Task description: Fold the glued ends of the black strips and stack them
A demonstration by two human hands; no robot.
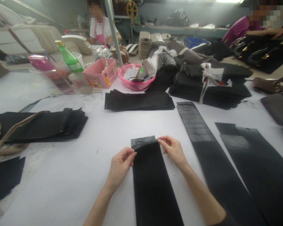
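Note:
A long black strip of sheet material (153,182) runs toward me over the white table. My left hand (122,164) pinches its far left corner between thumb and fingers. At the far right corner, my right hand (173,150) grips the edge in the same way. The far edge is lifted slightly between both hands. Just beyond it shows a greyish, shiny end (143,142) of a piece lying beneath. To the right lie overlapping black strips (212,157) with similar grey end bands, and another group of black pieces (261,157).
Black panels are stacked at the left (42,124), ahead (139,100) and back right (209,88). A pink basin (136,84), a pink box (101,75) and a green bottle (69,58) stand across the table (85,175). Two people sit beyond.

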